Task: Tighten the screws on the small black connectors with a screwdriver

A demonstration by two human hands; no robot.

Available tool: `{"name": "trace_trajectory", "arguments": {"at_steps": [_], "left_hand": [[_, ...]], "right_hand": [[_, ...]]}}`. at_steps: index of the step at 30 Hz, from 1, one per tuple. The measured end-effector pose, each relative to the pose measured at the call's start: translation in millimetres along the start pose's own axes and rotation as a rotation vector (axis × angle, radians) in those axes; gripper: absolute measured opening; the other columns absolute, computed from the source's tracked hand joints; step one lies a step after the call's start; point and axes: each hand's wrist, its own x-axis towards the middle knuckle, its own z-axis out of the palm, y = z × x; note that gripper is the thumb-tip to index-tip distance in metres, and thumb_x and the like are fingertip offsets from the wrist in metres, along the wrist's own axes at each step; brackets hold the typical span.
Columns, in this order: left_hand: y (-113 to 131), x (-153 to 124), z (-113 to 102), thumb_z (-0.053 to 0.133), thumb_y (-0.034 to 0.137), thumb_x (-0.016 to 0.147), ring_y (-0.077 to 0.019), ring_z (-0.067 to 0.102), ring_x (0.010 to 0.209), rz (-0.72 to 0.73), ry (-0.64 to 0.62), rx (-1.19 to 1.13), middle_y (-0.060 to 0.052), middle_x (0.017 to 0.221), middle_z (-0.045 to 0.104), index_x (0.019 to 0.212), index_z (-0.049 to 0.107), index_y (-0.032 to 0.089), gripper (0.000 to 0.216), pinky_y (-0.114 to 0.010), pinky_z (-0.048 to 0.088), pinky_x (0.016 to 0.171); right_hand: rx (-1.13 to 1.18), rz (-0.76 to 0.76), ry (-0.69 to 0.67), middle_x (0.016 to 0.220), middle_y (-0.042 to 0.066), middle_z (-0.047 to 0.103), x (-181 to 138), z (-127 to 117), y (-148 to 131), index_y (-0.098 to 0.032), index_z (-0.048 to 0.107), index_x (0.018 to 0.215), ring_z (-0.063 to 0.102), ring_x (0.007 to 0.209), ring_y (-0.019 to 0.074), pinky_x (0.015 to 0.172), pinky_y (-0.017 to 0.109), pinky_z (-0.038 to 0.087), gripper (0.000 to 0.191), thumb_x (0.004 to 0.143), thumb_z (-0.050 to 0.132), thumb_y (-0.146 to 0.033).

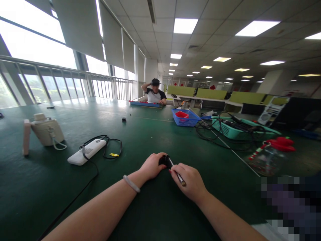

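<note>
Near the middle of the green tabletop, my left hand [151, 166] is closed around a small black part [164, 160], its thumb and fingers on either side. I cannot make out what kind of part it is. My right hand [191, 179] grips a slim silver pen-like tool [179, 177] with a brownish rear end. The tool slants, and its front end meets the black part or lies right beside it. A pale bangle [131, 183] circles my left wrist.
To the left lie a white power bank [87, 152] with a black cable and a beige bottle [47, 130]. A blue basket [185, 121], a green basket [230, 130] of cables and a red-lidded jar [268, 160] stand right. A person [155, 95] sits opposite.
</note>
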Motion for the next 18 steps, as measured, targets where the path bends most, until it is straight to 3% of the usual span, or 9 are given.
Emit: {"name": "trace_trajectory", "arguments": {"at_steps": [11, 18], "left_hand": [[-1, 0, 1, 0.067, 0.029, 0.079, -0.0259, 0.058, 0.111, 0.005, 0.002, 0.021, -0.009, 0.118, 0.066, 0.132, 0.054, 0.021, 0.055, -0.036, 0.045, 0.097], [-1, 0, 1, 0.066, 0.028, 0.08, -0.0264, 0.058, 0.111, 0.025, -0.013, 0.027, -0.008, 0.116, 0.068, 0.135, 0.052, 0.023, 0.056, -0.038, 0.045, 0.097]], "right_hand": [[0.256, 0.184, 0.001, 0.08, 0.002, 0.065, 2, 1, 7, -0.022, 0.064, 0.084, 0.06, 0.069, 0.0172, 0.061, 0.027, 0.042, 0.022, 0.094, 0.049, -0.036], [0.425, 0.318, 0.085, 0.076, 0.001, 0.065, 4, 6, 16, -0.021, 0.062, 0.085, 0.06, 0.068, 0.0172, 0.061, 0.027, 0.043, 0.021, 0.09, 0.055, -0.04]]}}
